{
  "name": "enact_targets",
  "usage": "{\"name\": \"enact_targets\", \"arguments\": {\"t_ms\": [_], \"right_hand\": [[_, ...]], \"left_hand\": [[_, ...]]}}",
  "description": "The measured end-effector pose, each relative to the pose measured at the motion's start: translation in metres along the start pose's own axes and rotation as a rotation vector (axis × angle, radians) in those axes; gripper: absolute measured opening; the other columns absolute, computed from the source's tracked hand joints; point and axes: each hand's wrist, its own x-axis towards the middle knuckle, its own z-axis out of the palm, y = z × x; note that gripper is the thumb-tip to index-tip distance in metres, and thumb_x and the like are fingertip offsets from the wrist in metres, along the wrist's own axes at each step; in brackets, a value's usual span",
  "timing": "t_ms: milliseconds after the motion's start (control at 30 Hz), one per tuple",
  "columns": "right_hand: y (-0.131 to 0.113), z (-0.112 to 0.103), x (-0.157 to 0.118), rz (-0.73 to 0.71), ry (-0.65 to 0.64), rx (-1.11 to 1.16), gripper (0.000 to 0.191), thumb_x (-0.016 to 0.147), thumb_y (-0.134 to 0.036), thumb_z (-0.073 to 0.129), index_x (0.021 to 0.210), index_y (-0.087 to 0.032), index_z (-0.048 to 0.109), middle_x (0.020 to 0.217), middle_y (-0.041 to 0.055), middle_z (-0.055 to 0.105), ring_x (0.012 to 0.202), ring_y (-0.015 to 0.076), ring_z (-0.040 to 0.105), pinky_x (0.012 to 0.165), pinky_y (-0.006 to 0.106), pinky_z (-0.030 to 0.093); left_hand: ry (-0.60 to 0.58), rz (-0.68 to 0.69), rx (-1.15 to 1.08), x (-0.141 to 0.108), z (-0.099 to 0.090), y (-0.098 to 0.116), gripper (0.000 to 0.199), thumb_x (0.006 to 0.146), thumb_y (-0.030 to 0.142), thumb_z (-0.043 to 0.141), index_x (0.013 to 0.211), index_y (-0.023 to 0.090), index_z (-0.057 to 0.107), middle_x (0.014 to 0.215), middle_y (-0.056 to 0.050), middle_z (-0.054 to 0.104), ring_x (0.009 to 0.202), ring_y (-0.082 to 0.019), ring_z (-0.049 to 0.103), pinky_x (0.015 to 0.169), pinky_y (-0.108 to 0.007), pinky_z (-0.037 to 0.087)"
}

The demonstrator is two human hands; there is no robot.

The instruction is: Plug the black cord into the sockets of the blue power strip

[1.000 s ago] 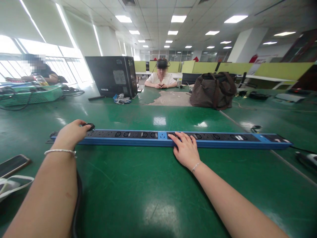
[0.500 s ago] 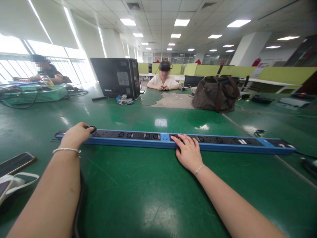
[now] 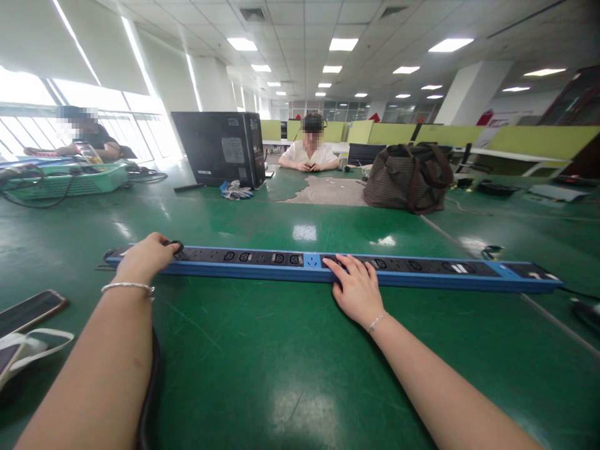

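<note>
A long blue power strip (image 3: 262, 270) with black sockets along its top lies across the green table. At its left end my left hand (image 3: 147, 259) is closed, thumb and fingers pinching a black plug (image 3: 177, 246) over the sockets; the fingertips partly hide it. A black cable (image 3: 149, 387) shows beside and under my left forearm. Just right of the strip's blue middle socket, my right hand (image 3: 356, 284) rests on the strip with fingers spread across its top and the thumb near its front side.
A phone (image 3: 32, 310) and a white strap (image 3: 51, 342) lie at the left edge. Farther back stand a green basket (image 3: 94, 181) with cables, a black computer case (image 3: 220, 150), gloves (image 3: 235, 190) and a brown bag (image 3: 403, 178). One person (image 3: 309, 150) sits opposite, another (image 3: 89, 137) far left.
Both hands keep almost the same places on the power strip. My left hand and the plug have shifted only very slightly.
</note>
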Motion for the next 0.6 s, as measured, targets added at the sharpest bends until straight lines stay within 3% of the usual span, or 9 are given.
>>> {"name": "enact_targets", "arguments": {"t_ms": [200, 433, 600], "right_hand": [[0.0, 0.001, 0.0, -0.001, 0.006, 0.004, 0.052, 0.078, -0.018, 0.047, 0.127, -0.035, 0.05, 0.131, 0.0015, 0.05, 0.123, 0.0223, 0.038, 0.103, 0.048, 0.021], [0.0, 0.001, 0.0, -0.005, 0.013, -0.031, 0.051, 0.079, -0.019, 0.047, 0.127, -0.035, 0.05, 0.131, 0.0011, 0.051, 0.122, 0.0219, 0.039, 0.103, 0.047, 0.022], [0.0, 0.001, 0.001, -0.01, 0.004, -0.041, 0.051, 0.079, -0.02, 0.046, 0.127, -0.035, 0.049, 0.13, 0.0017, 0.051, 0.122, 0.0222, 0.039, 0.102, 0.048, 0.023]], "left_hand": [[-0.039, 0.001, -0.007, -0.003, 0.009, -0.001, 0.052, 0.078, 0.047, 0.042, 0.111, 0.01, 0.054, 0.11, -0.021, 0.063, 0.101, -0.031, 0.059, 0.082, -0.039, 0.044], [0.029, 0.007, -0.114, -0.017, 0.008, 0.002, 0.05, 0.078, 0.048, 0.043, 0.109, 0.01, 0.054, 0.107, -0.02, 0.063, 0.1, -0.03, 0.059, 0.08, -0.036, 0.044], [-0.021, -0.056, -0.227, -0.025, 0.008, 0.002, 0.053, 0.076, 0.052, 0.046, 0.109, 0.012, 0.053, 0.073, -0.01, 0.067, 0.073, -0.024, 0.064, 0.07, -0.033, 0.045]]}}
